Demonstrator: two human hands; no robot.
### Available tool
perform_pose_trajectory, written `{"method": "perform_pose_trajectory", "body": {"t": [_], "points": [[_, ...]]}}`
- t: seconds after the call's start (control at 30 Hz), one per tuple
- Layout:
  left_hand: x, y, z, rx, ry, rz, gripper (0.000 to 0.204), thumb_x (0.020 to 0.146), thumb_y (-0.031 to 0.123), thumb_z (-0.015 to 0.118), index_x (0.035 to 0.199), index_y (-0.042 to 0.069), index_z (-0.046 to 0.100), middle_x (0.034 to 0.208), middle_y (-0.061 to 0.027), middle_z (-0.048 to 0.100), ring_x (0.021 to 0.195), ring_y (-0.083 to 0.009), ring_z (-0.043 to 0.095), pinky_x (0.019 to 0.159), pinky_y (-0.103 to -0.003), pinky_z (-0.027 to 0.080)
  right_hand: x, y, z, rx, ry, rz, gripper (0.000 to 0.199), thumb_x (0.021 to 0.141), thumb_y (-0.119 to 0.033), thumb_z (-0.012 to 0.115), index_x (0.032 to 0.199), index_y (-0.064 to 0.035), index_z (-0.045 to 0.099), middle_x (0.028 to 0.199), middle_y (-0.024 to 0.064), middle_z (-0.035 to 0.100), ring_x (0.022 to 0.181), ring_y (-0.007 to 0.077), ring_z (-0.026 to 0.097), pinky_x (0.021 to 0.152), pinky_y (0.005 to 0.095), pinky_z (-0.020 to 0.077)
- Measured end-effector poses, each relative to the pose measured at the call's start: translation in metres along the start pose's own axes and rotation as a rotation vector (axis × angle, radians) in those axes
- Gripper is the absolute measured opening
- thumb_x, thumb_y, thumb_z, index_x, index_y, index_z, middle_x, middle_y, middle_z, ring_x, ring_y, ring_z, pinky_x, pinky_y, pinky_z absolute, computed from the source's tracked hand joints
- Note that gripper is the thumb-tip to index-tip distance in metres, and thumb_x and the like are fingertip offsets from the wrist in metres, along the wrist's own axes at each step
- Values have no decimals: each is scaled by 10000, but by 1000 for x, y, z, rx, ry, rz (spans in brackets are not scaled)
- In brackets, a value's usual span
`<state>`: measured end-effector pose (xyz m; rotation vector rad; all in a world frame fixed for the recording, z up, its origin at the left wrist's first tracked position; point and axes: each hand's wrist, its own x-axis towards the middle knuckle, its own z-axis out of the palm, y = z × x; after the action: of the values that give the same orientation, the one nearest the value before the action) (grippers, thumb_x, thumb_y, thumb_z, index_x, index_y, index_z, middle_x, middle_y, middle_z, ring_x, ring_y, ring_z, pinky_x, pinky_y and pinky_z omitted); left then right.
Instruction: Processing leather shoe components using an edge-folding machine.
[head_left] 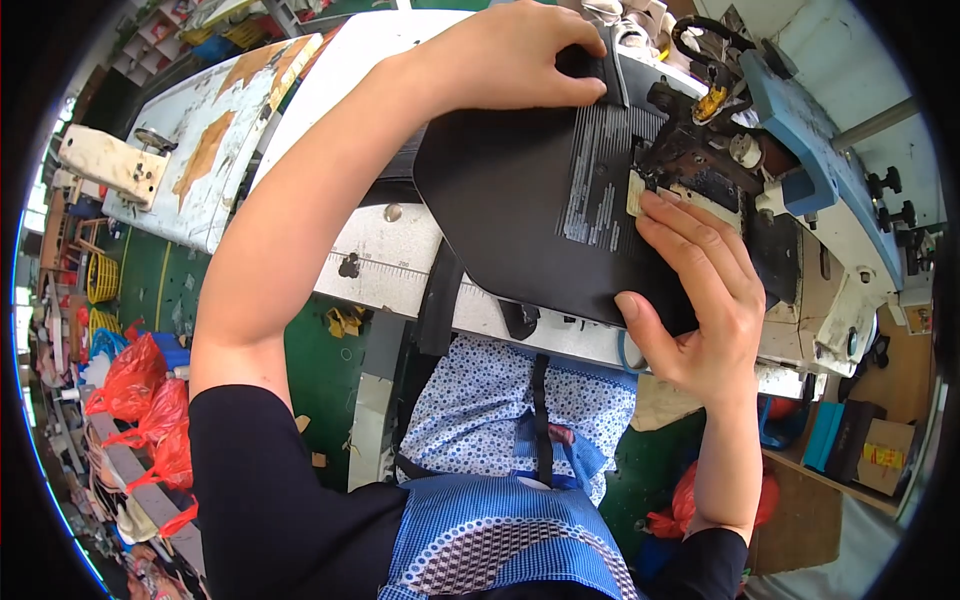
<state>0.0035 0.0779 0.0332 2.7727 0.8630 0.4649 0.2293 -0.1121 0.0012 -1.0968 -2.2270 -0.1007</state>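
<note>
A: Quick pass, left to right. Far left first?

B: Red plastic bags (140, 395) on the green floor (320, 365), yellow baskets (101, 278) behind them. Cluttered workshop; the rim is too bent to sort the rest.

A: Table?

B: White work table (390, 255), worn, brown patches on its far-left part, a ruler strip along the near edge. Person sits at it in a blue patterned apron (500, 520).

A: Left hand?

B: Left hand (515, 55) reaches to the far side, fingers curled over the far edge of the black panel (510, 190) and pinching a black strap (605, 70) there. Closed grip on strap and edge together, likely to keep them from sliding.

A: Where's the panel?

B: Flat on the table in the middle, rounded corners, pale stitch rows (595, 185) down its right part. Its right edge sits under the sewing machine head (700, 165).

A: Right hand?

B: Right hand (700, 300) lies on the near-right part of the panel, fingers fairly straight and close together, tips pressed down just beside the presser foot. Thumb hooks the near edge. Holding nothing, just pinning and steering, I'd judge.

A: Needle down?

B: Cannot tell, too dark there.

A: Far right?

B: Blue machine part (800, 130), cardboard boxes (870, 450) near the floor.
</note>
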Motion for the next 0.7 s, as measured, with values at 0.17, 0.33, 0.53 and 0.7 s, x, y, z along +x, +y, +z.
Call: {"method": "perform_pose_trajectory", "body": {"t": [0.17,0.33,0.53,0.7], "points": [[-32,-14,-3,-94,136,7,328,930,208,770,1205,32,737,1243,-125,750,1127,-262,730,1006,-358,560,-6,1,-3,11,32,-27,432,739,-180,858,1101,28,745,1195,172,747,1091,372,719,918,434,598],[-115,30,-10,-357,51,196,212,784,84,810,967,12,731,1123,-141,774,1156,-331,741,1152,-507,504,-14,-19,-7,116,23,-18,538,735,-282,858,1183,-5,749,1272,167,728,1147,381,701,971,456,575],[-143,51,-7,-288,105,243,290,733,103,858,989,59,729,1109,-80,738,1162,-309,719,1108,-488,535,5,-49,4,-16,-187,6,710,709,-267,882,1343,-25,673,1423,144,627,1327,369,585,1088,501,491],[-144,62,-5,53,163,320,442,738,108,779,1180,95,767,1180,-47,724,1124,-267,647,943,-410,529,-5,-49,-7,75,-32,-49,487,669,-157,877,1121,-25,756,1085,107,712,972,301,677,885,435,523]]}}
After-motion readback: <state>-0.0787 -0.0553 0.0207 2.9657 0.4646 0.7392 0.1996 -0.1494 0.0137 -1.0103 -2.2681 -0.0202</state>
